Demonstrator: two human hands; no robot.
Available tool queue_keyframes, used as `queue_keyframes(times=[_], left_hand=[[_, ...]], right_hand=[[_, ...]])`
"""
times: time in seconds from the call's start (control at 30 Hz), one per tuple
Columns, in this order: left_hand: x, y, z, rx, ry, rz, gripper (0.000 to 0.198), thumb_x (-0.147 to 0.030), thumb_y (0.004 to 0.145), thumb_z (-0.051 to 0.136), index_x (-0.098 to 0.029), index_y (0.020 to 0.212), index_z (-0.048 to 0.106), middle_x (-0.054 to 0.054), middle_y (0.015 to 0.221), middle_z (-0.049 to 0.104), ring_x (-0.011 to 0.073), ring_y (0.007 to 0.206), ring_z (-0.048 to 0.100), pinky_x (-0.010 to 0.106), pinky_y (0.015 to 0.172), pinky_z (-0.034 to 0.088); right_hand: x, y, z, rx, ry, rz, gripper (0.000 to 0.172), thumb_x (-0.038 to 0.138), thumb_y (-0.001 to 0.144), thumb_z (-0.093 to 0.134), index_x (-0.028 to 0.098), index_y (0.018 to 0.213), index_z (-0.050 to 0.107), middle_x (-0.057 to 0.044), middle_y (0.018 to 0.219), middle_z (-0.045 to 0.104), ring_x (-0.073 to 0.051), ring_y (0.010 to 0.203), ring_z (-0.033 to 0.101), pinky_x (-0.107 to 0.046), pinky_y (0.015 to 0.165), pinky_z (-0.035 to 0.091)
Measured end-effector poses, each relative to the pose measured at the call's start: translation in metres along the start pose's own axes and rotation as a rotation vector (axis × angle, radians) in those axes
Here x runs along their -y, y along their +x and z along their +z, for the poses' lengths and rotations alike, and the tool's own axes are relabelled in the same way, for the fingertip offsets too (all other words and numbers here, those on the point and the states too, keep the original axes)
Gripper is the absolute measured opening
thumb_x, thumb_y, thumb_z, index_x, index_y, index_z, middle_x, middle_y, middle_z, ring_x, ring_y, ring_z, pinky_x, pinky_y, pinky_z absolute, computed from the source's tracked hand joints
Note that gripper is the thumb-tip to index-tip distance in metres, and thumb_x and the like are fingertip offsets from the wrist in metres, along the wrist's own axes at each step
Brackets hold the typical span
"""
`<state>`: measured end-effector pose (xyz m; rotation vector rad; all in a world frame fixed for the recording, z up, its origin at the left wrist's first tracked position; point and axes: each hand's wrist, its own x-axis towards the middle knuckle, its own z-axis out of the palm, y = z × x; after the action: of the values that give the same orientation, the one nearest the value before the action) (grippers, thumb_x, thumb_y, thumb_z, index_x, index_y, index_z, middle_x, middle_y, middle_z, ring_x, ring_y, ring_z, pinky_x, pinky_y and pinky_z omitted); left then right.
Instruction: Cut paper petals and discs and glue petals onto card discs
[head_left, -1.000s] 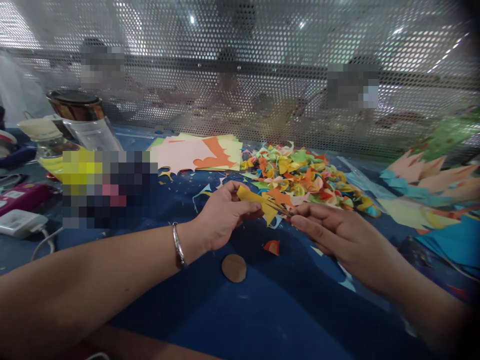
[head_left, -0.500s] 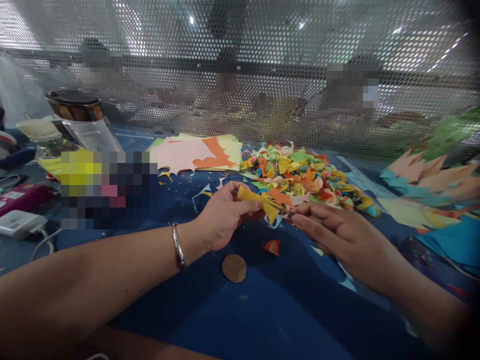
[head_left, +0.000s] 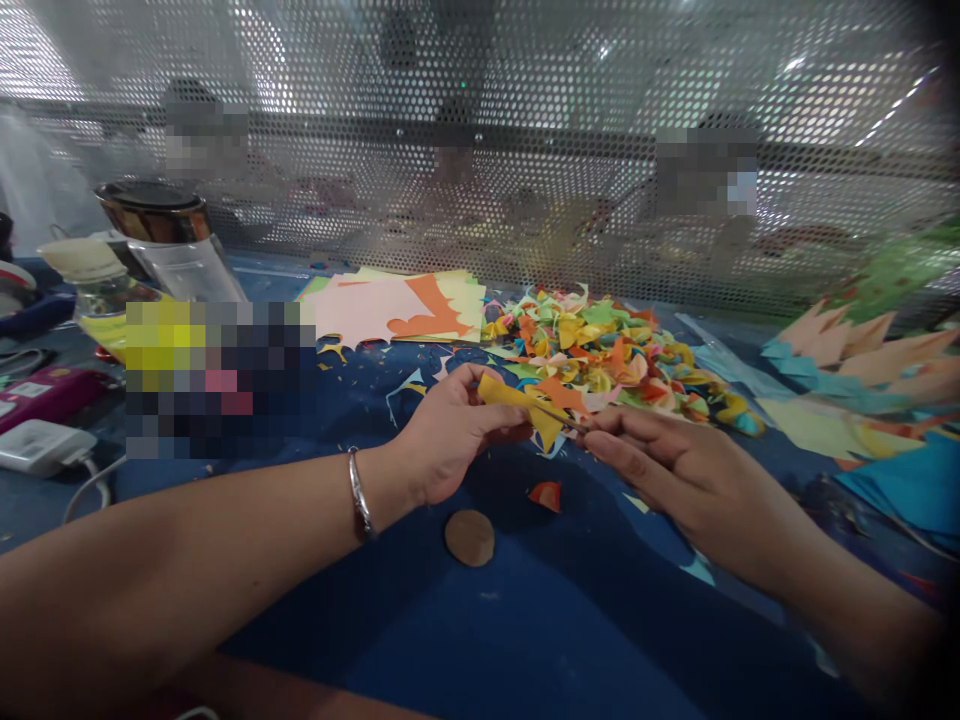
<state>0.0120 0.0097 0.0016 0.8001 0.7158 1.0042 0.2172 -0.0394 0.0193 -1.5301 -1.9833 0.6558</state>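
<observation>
Over the middle of the table, my left hand [head_left: 450, 430] pinches a folded piece of yellow paper [head_left: 504, 393] between thumb and fingers. My right hand [head_left: 667, 465] is closed on small scissors [head_left: 574, 424], whose thin blades meet the paper's right part; the handles are hidden in the fingers. A pointed yellow flap hangs below the blades. On the blue table under my hands lie a round brown disc [head_left: 469, 538] and a small red-orange paper piece [head_left: 545, 496]. Just behind my hands rises a heap of colourful paper scraps [head_left: 600, 345].
Coloured paper sheets [head_left: 360, 308] lie stacked behind my left hand. At left stand a tumbler [head_left: 176, 255] and a bottle [head_left: 94, 280], near a white charger [head_left: 45, 447]. Pointed folded papers [head_left: 862, 350] and blue sheets [head_left: 911, 485] lie right. A perforated metal screen [head_left: 525, 130] closes the back, people behind it.
Both hands keep nearly the same place and grip. The hanging yellow flap by the blades has shifted slightly to the right.
</observation>
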Motion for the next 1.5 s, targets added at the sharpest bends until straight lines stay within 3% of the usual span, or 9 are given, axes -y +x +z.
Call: queue_keyframes(times=[0.37,0.97,1.33,1.5], left_hand=[[-0.001,0.0,0.0,-0.004,0.039,0.003,0.035,0.0,0.076,0.072,-0.019,0.092,0.047,-0.002,0.076,0.064,0.0122,0.069,0.068,0.028,0.071,0.058],[0.003,0.0,-0.001,0.002,0.056,0.013,0.036,-0.001,0.074,0.075,-0.018,0.092,0.048,0.001,0.078,0.067,0.0129,0.07,0.069,0.028,0.069,0.059],[0.003,-0.001,-0.001,0.022,0.039,-0.004,0.037,0.0,0.074,0.075,-0.018,0.093,0.048,0.002,0.078,0.069,0.0133,0.069,0.069,0.027,0.068,0.06],[0.004,-0.001,-0.001,0.044,0.063,-0.007,0.038,0.0,0.075,0.074,-0.019,0.093,0.046,0.002,0.08,0.069,0.0133,0.069,0.07,0.028,0.069,0.06]], right_hand=[[-0.004,-0.001,0.001,-0.034,0.014,0.001,0.048,0.069,0.092,0.052,0.025,0.08,0.066,-0.003,0.071,0.066,-0.019,0.065,0.058,-0.032,0.061,0.048],[-0.012,-0.001,0.0,0.051,-0.033,0.007,0.045,0.066,0.096,0.049,0.026,0.09,0.067,-0.004,0.075,0.069,-0.02,0.066,0.061,-0.032,0.053,0.042],[-0.005,-0.002,0.005,-0.012,-0.012,-0.018,0.049,0.069,0.095,0.049,0.024,0.082,0.066,-0.004,0.072,0.068,-0.019,0.063,0.06,-0.031,0.053,0.043],[-0.006,-0.001,0.005,-0.012,-0.034,-0.025,0.052,0.07,0.096,0.046,0.024,0.087,0.068,-0.004,0.068,0.067,-0.019,0.06,0.059,-0.03,0.048,0.04]])
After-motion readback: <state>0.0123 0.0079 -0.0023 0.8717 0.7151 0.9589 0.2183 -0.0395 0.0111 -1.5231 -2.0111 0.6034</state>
